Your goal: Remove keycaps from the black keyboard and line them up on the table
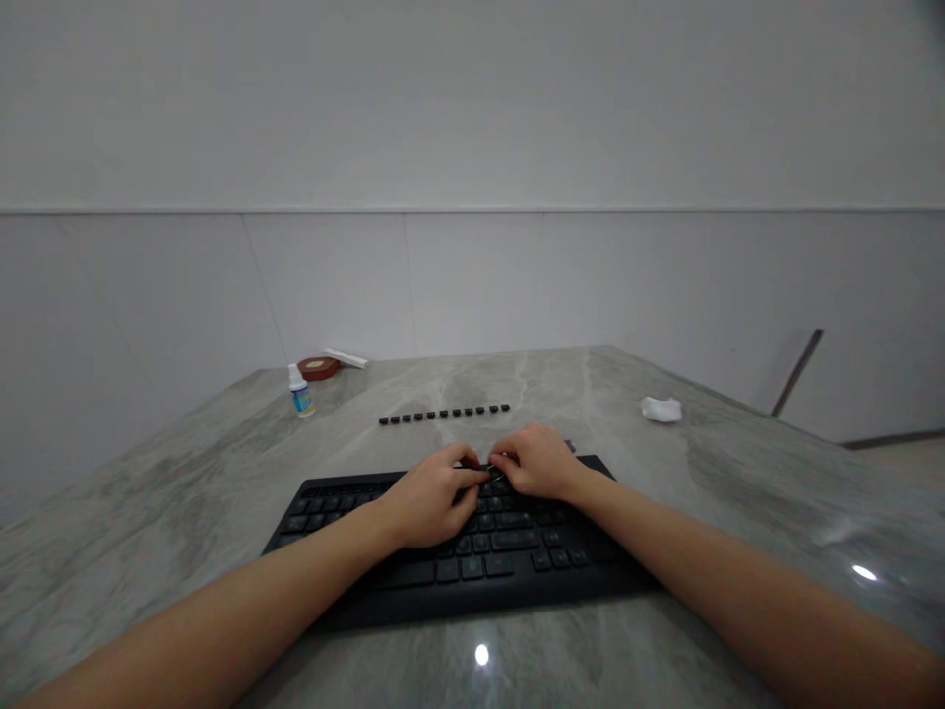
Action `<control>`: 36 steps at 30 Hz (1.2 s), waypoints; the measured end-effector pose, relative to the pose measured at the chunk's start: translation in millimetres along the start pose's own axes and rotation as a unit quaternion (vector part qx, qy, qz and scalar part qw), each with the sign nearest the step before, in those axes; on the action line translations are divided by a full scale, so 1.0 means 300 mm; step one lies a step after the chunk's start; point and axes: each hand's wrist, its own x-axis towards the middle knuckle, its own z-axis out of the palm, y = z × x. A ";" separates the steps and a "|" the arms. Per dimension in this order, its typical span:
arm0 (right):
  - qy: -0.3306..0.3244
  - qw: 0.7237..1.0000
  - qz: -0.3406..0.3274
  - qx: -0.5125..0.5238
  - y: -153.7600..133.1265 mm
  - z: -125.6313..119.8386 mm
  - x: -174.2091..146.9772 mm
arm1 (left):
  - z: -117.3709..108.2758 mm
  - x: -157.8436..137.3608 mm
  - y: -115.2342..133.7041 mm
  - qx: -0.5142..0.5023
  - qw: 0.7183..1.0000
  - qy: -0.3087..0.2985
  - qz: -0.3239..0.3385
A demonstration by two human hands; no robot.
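A black keyboard (458,601) lies on the marbled table in front of me, partly covered by my hands and forearms. My left hand (435,494) rests over its middle, with thumb and index finger closed near the upper rows. They pinch something small and dark that I cannot make out. Right beside it, my right hand (537,463) is closed over the keyboard's upper right part. At its fingertips shows a thin, shiny, wire-like piece (497,477), mostly hidden. The two hands' fingertips nearly meet. Beyond the keyboard, several loose black keycaps (443,414) stand in a row.
On the left stand a small spray bottle (301,392) and a reddish-brown box (317,369), with a white flat piece (346,357) behind. A crumpled white tissue-like item (661,410) lies to the right. A small greyish object (570,446) peeks out behind my right hand.
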 end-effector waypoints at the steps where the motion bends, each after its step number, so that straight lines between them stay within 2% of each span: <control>1: -0.001 1.000 -0.003 -0.001 0.004 0.001 0.002 | -0.001 0.001 0.001 0.000 1.000 0.000 -0.001; 8: -0.004 0.998 -0.069 -0.005 0.015 -0.003 0.005 | -0.003 0.002 0.003 0.008 1.000 -0.005 -0.002; 17: 0.014 0.996 -0.076 -0.042 0.018 0.007 -0.016 | -0.002 -0.001 -0.001 0.015 1.000 -0.017 0.002; 24: 0.025 0.997 -0.024 -0.073 -0.007 0.004 -0.020 | 0.003 -0.002 -0.007 0.000 1.000 -0.008 0.019; 29: 0.046 0.994 0.024 -0.091 -0.017 0.022 -0.017 | 0.004 -0.004 -0.011 0.013 0.999 -0.038 0.014; 36: 0.058 0.994 0.036 -0.090 -0.020 0.027 -0.012 | 0.002 -0.001 -0.015 0.022 0.998 -0.047 0.018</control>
